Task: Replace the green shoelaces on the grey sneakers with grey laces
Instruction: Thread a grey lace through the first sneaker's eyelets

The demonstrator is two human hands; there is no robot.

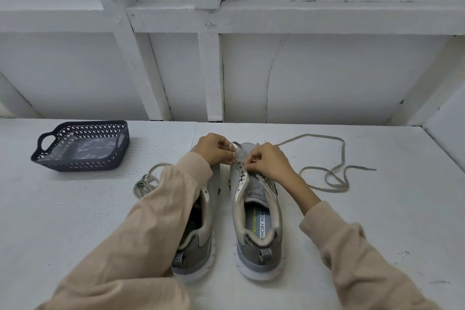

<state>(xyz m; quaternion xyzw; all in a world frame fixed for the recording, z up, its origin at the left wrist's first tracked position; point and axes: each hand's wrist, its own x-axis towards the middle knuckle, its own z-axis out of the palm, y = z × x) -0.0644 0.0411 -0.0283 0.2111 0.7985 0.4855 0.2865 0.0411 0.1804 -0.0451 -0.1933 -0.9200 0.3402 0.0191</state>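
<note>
Two grey sneakers stand side by side, heels toward me. The right sneaker has no lace in its upper eyelets. My left hand pinches a grey lace just above its toe end. My right hand pinches the same lace at the lowest eyelets. The rest of this lace trails in loops across the table to the right. My left sleeve covers most of the left sneaker. A second bundled grey lace lies left of it.
A dark blue perforated basket sits at the back left of the white table, holding a clear plastic bag. A white panelled wall rises behind the table. No green lace is in view.
</note>
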